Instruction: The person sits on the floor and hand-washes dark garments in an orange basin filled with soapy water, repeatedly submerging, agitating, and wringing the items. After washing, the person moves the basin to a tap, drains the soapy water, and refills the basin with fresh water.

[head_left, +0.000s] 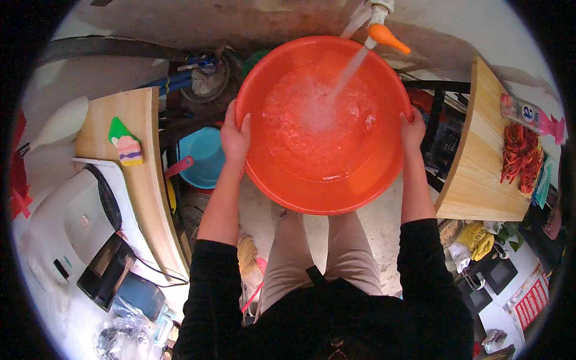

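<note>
A large orange-red plastic basin [324, 198] is held level in front of me, under a running tap [379, 13] with an orange lever. Water [351, 72] pours in and churns white near the basin's middle; some has gathered inside. My left hand [236, 137] grips the left rim, thumb on the inner side and fingers round the outside. On the opposite rim my right hand [412, 128] is closed the same way. The fingers under the rim are mostly hidden by the basin.
At left, a wooden shelf [139, 107] carries a popsicle-shaped sponge [127, 144] beside a white appliance [57, 228]. Below it sits a blue basin [207, 155]. At right, a wooden tabletop [480, 162] holds a pink bottle [531, 117] and a red stringy bundle [521, 157].
</note>
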`<state>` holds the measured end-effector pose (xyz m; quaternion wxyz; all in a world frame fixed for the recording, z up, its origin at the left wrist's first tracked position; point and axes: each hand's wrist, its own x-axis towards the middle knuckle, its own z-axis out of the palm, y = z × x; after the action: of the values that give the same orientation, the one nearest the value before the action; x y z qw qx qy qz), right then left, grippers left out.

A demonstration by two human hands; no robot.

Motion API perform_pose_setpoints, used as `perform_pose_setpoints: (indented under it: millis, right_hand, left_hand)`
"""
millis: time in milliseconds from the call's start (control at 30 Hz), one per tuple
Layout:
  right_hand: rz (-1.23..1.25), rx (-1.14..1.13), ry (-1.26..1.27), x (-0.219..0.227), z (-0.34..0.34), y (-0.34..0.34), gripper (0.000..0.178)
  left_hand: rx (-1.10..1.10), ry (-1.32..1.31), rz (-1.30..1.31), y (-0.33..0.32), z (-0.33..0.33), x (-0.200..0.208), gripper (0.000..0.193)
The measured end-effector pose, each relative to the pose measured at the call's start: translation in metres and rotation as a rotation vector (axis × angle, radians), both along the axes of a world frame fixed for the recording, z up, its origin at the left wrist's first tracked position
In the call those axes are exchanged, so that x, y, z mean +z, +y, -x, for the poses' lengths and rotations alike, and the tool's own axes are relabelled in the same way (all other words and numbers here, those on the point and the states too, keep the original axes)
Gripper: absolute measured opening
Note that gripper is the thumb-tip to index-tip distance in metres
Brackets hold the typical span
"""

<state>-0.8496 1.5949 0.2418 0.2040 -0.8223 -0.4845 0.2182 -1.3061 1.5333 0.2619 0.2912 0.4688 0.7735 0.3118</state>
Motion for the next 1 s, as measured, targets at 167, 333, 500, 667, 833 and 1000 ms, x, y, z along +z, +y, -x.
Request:
perform_pose_setpoints:
  millis: [167,333,500,667,833,1000]
  right_hand:
    - [-0.093,0.142,-0.379,0.013,0.027,-0.007,0.051]
    - [-0.064,0.797,-0.293,-0.011,0.067,-0.035,0.060]
    - [0.213,0.605,-0.419,-0.062,0.129,-0.055,0.065]
    - [0.370,1.088,-0.311,-0.090,0.162,-0.081,0.066]
    - [0.401,1.080,-0.328,-0.071,0.148,-0.078,0.061]
    - [0.182,1.147,-0.190,-0.060,0.173,-0.102,0.060]
  left_hand:
    - [0.016,-0.015,0.000,-0.006,0.002,-0.015,0.053]
    - [-0.015,0.027,0.029,-0.007,0.004,-0.011,0.054]
    - [-0.011,0.033,0.104,0.000,0.002,-0.003,0.054]
    - [-0.045,-0.006,0.051,0.003,0.001,0.001,0.055]
    - [-0.019,-0.059,0.059,0.003,-0.001,0.006,0.055]
    - [-0.016,-0.030,0.110,0.006,-0.003,0.006,0.054]
